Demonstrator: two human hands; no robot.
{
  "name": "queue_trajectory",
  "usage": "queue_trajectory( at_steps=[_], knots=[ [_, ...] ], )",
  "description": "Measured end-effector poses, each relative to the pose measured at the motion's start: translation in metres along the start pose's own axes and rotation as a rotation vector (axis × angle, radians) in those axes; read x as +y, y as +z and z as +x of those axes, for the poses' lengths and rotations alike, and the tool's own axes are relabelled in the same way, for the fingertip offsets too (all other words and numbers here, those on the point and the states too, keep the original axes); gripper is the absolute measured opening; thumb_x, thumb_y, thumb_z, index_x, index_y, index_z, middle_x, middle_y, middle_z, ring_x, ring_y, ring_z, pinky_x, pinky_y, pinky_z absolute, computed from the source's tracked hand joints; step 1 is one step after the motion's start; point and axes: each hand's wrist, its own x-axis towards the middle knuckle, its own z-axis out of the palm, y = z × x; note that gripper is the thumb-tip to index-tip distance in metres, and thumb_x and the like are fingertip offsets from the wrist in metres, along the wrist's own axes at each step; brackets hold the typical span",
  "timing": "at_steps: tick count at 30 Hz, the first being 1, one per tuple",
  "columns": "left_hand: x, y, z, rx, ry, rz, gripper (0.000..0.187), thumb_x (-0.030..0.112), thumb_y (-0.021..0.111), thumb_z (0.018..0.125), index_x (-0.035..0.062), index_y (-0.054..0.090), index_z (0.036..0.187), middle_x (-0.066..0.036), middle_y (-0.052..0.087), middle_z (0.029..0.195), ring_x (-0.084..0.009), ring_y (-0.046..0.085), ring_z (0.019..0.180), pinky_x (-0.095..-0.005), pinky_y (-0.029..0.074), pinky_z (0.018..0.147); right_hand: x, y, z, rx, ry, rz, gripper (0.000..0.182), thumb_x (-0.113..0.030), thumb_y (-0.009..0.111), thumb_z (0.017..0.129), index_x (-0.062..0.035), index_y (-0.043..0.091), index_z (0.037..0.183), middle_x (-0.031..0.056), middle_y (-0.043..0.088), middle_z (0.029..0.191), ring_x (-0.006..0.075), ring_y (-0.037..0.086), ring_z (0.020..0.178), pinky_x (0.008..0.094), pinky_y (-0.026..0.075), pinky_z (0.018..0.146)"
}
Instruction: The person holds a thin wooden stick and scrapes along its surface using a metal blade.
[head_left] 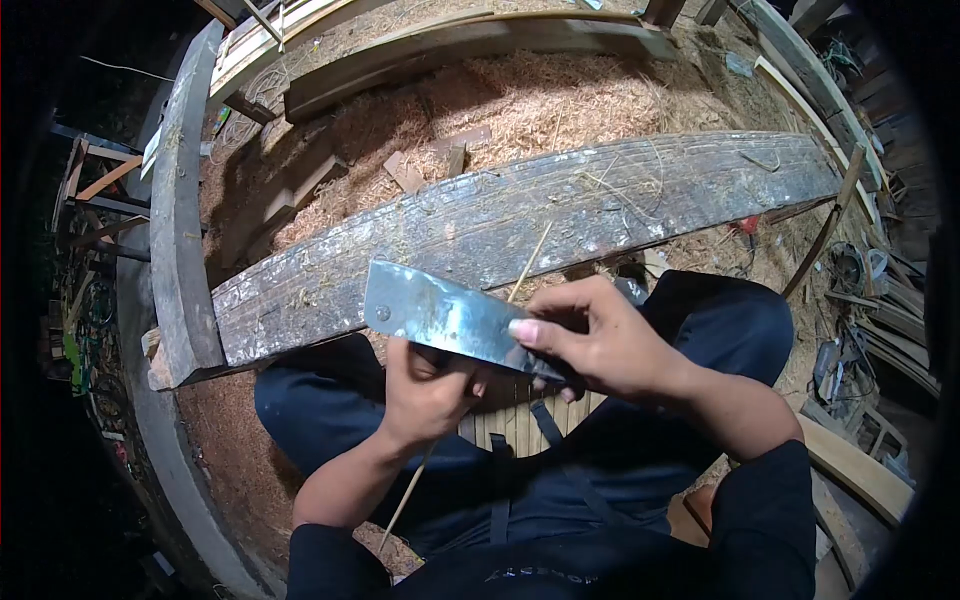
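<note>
Stick [529, 264], thin and pale, slants between both hands, upper part showing past the knife, lower part coming out below the left hand [428, 395] beside the wrist. Middle stretch is hidden by blade and hand. Left hand: fingers curled, holding the stick, grip partly covered by the blade, so exact finger contact can't be told. Right hand [600, 345]: closed on the dark handle end of a wide metal knife [440, 312], thumb pressed on the blade's face, index finger bent above. Stick's upper part passes just left of the right hand's bent finger; touching or apart, can't tell. Blade lies across, over the left hand's fingertips, blunt end pointing left, small round mark near its lower corner. Whether edge meets stick: hidden. Both hands sit above the lap, between the knees, on the near side of a worn plank [430, 235]. Stick's upper tip overlaps the plank in view. Wood shavings [590, 95] cover the ground beyond; thick beam [178, 220] stands at the plank's left end.
</note>
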Motion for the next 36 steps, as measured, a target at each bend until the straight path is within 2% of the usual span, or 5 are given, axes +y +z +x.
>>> queue_trajectory(
  at_steps=[14,27,30,34,36],
  knots=[
    [0.006,-0.016,0.009,-0.233,-0.104,0.170,0.023,0.011,0.058,0.102,-0.0073,0.071,0.108,0.000,0.059,0.067,-0.0036,0.047,0.052,-0.0211,0.034,0.048,-0.001,-0.018,0.004,-0.003,-0.006,-0.019,0.029,-0.027,0.062,0.100,0.0020,0.066,0.100,0.0049,0.064,0.069,0.0087,0.060,0.051,0.0220,0.047,0.042],
    [-0.016,-0.024,0.028,-0.186,-0.403,0.045,0.028,0.022,0.057,0.104,-0.0013,0.066,0.117,0.007,0.040,0.057,-0.0018,0.035,0.045,-0.0192,0.027,0.041,-0.008,-0.051,0.022,0.459,-0.076,0.096,0.042,-0.033,0.061,0.102,-0.0008,0.049,0.126,0.0042,0.059,0.075,0.0071,0.056,0.048,0.0226,0.046,0.040],
    [-0.024,-0.023,0.031,-0.181,-0.478,-0.018,0.028,0.023,0.055,0.106,0.0003,0.067,0.118,0.006,0.044,0.058,-0.0016,0.036,0.045,-0.0187,0.028,0.042,-0.005,-0.048,0.023,0.427,0.083,-0.095,0.052,-0.031,0.065,0.100,0.0009,0.049,0.137,0.0063,0.059,0.081,0.0125,0.063,0.064,0.0267,0.054,0.057],
    [-0.034,-0.021,0.032,-0.144,-0.520,-0.022,0.029,0.024,0.053,0.106,0.0011,0.065,0.119,0.004,0.043,0.056,-0.0036,0.033,0.039,-0.0197,0.027,0.038,0.018,-0.048,0.027,0.339,-0.451,-0.566,0.063,-0.021,0.067,0.099,-0.0054,0.040,0.153,0.0110,0.059,0.103,0.0141,0.056,0.100,0.0282,0.046,0.092],
    [-0.034,-0.022,0.031,-0.153,-0.519,-0.052,0.029,0.023,0.052,0.106,0.0008,0.066,0.118,0.004,0.044,0.056,-0.0032,0.035,0.041,-0.0197,0.028,0.039,0.011,-0.042,0.020,0.326,-0.287,-0.711,0.067,-0.026,0.071,0.094,0.0008,0.044,0.149,0.0209,0.063,0.106,0.0262,0.062,0.098,0.0361,0.047,0.091]
  ],
)
